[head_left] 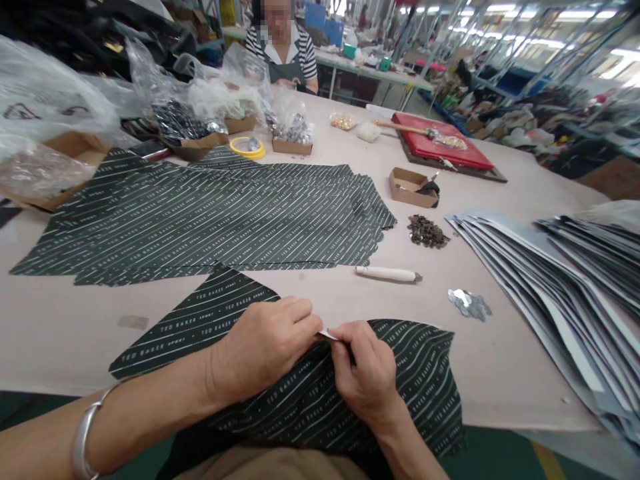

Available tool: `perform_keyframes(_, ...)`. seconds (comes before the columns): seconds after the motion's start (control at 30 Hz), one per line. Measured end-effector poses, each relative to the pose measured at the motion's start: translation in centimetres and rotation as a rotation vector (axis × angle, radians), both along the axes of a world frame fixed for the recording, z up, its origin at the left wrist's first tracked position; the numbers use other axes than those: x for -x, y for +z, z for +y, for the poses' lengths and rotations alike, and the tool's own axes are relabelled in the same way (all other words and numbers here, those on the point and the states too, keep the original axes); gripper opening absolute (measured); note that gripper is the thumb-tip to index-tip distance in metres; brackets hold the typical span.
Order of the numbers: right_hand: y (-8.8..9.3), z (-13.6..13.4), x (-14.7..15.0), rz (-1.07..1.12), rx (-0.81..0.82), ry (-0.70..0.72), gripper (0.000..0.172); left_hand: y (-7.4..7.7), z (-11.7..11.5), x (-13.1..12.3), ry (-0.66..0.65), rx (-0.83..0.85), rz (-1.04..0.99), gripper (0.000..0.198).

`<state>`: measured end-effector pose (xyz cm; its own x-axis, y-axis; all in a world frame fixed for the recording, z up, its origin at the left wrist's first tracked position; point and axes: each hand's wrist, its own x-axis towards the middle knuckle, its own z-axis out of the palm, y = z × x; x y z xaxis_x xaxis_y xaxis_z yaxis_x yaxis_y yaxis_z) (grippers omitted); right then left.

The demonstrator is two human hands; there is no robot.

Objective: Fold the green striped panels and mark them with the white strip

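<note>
A dark green striped, lettered fabric piece (295,393) lies over the table's front edge and the lap. My left hand (273,340) is closed, its fingers pinching the fabric near its middle. Close beside it, my right hand (364,370) is closed too, thumb and finger gripping the fabric at a small white piece (329,334) that shows between the hands. Behind them lies a stack of matching fabric (225,217). A white pen-like tool (387,274) rests on the table, with silver discs (470,304) to its right and dark metal pieces (427,231) behind it.
Layered flat sheets (540,307) cover the right side. Farther back are a small cardboard box (407,187), a red board (440,141), a yellow tape roll (247,148) and plastic bags (50,93). A person (283,50) sits across the table (320,293).
</note>
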<state>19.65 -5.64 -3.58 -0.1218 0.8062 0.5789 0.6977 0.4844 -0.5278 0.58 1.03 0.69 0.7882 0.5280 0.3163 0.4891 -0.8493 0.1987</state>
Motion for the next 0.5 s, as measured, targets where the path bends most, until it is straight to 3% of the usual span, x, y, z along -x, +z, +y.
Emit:
perform_keyframes(0.17,-0.1,0.4,-0.6,-0.129,-0.067,-0.053,0.023,0.0,0.4,0.2,-0.058,-0.283,0.0,0.024)
perform_keyframes(0.27,-0.2,0.6,-1.3,-0.287,-0.047,-0.121,0.02,-0.4,0.9,0.3,-0.019,-0.393,0.016,0.023)
perform_keyframes(0.4,-0.4,-0.4,-1.6,-0.384,0.068,-0.147,0.019,-1.9,0.2,1.3,-0.011,-0.384,0.134,0.03)
perform_keyframes(0.5,-0.1,-1.7,-1.0,-0.341,0.199,-0.143,0.024,-4.2,-0.8,2.7,-0.03,-0.299,0.09,0.047)
